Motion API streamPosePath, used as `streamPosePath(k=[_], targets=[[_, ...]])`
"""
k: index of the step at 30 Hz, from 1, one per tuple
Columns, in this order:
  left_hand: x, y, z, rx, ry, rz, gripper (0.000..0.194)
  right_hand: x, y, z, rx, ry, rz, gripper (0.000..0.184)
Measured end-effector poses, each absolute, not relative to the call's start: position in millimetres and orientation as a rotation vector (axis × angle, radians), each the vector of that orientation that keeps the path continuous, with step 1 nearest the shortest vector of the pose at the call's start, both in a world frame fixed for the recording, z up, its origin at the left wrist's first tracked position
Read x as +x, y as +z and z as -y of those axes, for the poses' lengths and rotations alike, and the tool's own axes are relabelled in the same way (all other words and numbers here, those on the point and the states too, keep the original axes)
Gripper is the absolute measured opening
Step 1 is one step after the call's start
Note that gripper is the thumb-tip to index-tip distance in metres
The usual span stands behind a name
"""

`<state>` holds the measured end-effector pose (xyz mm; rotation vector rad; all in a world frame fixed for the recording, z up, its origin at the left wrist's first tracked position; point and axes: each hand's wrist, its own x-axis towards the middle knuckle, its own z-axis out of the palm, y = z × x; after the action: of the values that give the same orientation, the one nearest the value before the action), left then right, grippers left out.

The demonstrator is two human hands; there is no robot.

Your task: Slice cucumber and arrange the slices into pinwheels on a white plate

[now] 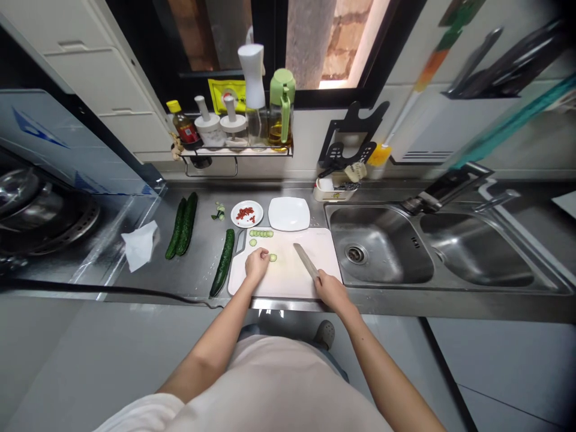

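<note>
Head view. The cut cucumber piece [273, 257] lies flat on the white cutting board [288, 287], left of its centre and about midway between the near and far edges. The left hand [256, 266] is partly closed beside it, fingers bent and drawn together, the fingertips at the piece's left side; whether they grip it or merely touch it cannot be told. The right hand [332, 290], over the board's right part towards the near edge, is closed round the handle of the knife [306, 261], whose blade slants towards the far edge with its tip well apart from the left fingers. A row of cucumber slices [261, 234] runs beside the far edge near the far left corner, with a single slice [252, 242] just on the near side of its left end. A whole cucumber [222, 263] lies along the board's left edge, and two more cucumbers [181, 225] lie farther left on the steel counter [135, 288]. Beyond the far edge stand an empty white plate [288, 214] and a round plate [247, 214] bearing red pieces. Sound handling, as judged here, calls for a light fingertip pinch at the rim of so small a piece, slices laid flat without overlap, and the blade kept low, angled away from the left hand.
</note>
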<state>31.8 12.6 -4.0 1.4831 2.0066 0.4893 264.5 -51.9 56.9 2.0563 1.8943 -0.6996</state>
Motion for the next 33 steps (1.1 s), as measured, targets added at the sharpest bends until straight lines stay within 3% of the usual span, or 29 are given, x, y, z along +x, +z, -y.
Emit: streamPosePath(k=[33], targets=[[28, 1, -19, 1.449, 0.427, -2.004, 0.016, 224, 76, 70, 1.760, -0.696, -2.010, 0.026]])
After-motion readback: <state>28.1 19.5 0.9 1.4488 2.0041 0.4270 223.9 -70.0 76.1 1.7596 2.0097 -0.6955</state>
